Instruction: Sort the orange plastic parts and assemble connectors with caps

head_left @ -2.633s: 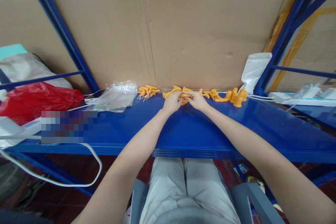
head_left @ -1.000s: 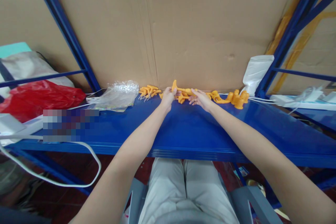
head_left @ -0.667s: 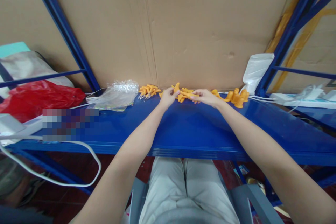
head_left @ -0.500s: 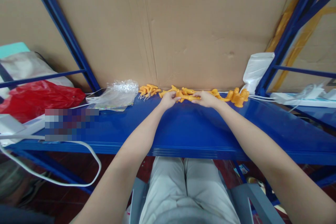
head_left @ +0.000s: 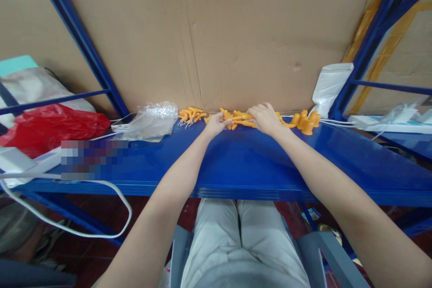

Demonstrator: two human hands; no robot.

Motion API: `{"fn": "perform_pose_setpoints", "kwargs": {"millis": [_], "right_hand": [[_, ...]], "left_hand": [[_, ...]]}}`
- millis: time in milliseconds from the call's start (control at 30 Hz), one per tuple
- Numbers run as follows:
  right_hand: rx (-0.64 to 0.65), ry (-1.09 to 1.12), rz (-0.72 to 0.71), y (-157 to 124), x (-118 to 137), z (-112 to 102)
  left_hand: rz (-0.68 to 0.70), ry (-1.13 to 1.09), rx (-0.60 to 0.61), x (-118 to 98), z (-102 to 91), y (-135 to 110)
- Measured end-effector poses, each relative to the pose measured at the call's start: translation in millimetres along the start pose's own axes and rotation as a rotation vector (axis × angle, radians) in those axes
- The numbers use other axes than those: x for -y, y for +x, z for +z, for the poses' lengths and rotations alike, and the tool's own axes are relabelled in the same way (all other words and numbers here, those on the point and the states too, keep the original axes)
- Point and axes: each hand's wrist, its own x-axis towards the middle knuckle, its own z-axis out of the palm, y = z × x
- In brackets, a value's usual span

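A row of orange plastic pieces (head_left: 241,117) lies along the back of the blue shelf (head_left: 249,162); their exact kind is too small to make out. My left hand (head_left: 216,125) is closed at the left part of this heap, thumb and fingers around an orange piece. At the heap's right part, my right hand (head_left: 265,119) has its fingers bent over another orange piece, partly hiding it. To the left lie orange pieces with silver chains (head_left: 191,116), like keychains. Stubby upright orange pieces (head_left: 306,122) stand beyond my right hand.
Clear plastic bags (head_left: 148,119) lie left of the keychain-like pieces. Farther left are a red plastic bag (head_left: 54,121) and a white cable (head_left: 126,216) looping over the shelf's edge. Cardboard (head_left: 253,40) walls the back. A white pouch (head_left: 330,87) leans by the right post.
My right hand has risen slightly toward the back, its fingers now bent over the heap. My left hand has barely shifted. Some orange pieces between the hands lie differently.
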Motion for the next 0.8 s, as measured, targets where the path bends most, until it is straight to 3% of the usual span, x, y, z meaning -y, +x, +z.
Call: {"fn": "perform_pose_setpoints", "kwargs": {"millis": [200,433,533,800], "right_hand": [[-0.056,0.044,0.019,-3,-2,-3],[0.145,0.308,0.080,-3,-1,16],[0.213,0.336,0.075,-2,1,17],[0.077,0.234,0.105,-2,-4,20]], "left_hand": [[0.021,-0.006,-0.019,0,3.6,2],[0.212,0.267,-0.106,11,5.5,8],[0.259,0.341,-0.086,9,6.7,4],[0.251,0.375,-0.084,-1,13.6,-2]]}}
